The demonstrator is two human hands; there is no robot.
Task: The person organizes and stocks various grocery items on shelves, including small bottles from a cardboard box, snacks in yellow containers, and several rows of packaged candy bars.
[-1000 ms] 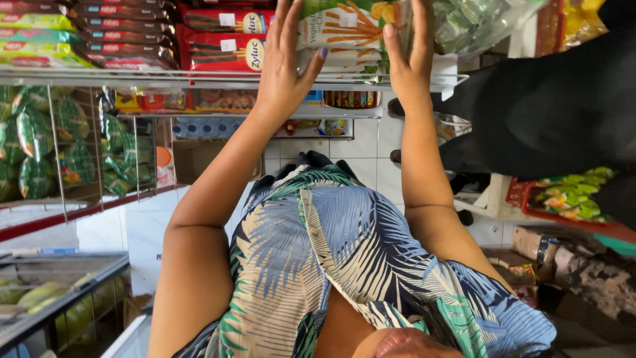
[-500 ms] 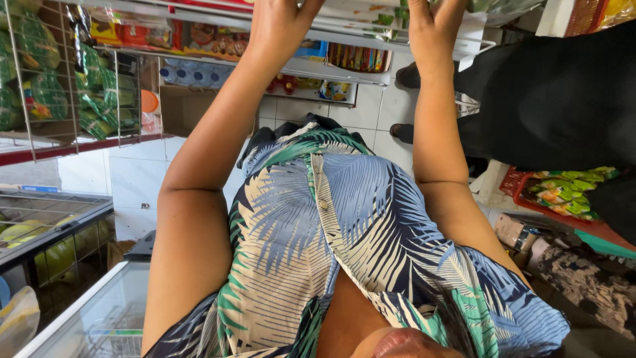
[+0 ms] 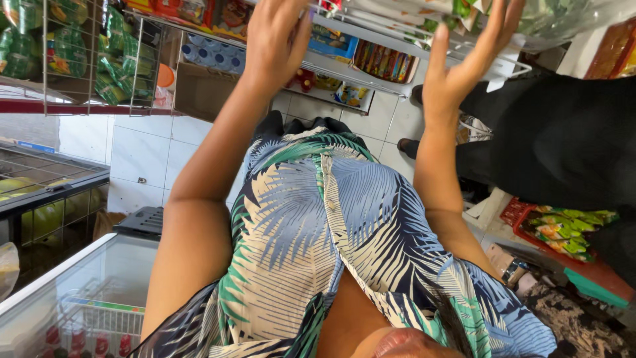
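The left hand (image 3: 275,40) is raised with its fingers spread and loosely curved, resting against the front edge of the white wire shelf (image 3: 371,69); it clamps on nothing that can be seen. The right hand (image 3: 464,63) is also up, palm open and fingers fanned wide apart, its fingertips touching the underside of a clear plastic bag of green produce (image 3: 556,20) that lies on the shelf's right end; whether the bag is truly gripped cannot be told. Under the shelf's front edge sit a blue carton (image 3: 331,41) and a row of striped packets (image 3: 387,63). At the left, a white wire rack (image 3: 93,59) holds green foil snack bags (image 3: 109,50), with a brown cardboard box (image 3: 202,93) just beside it. Low at the left corner a glass-topped chest freezer (image 3: 79,292) holds a white wire basket and red-capped bottles (image 3: 86,345). Beyond it, a dark wire crate (image 3: 46,192) holds green fruit. At the right, a red plastic tray (image 3: 563,238) carries green and yellow packets, near another person in black clothing (image 3: 550,139)
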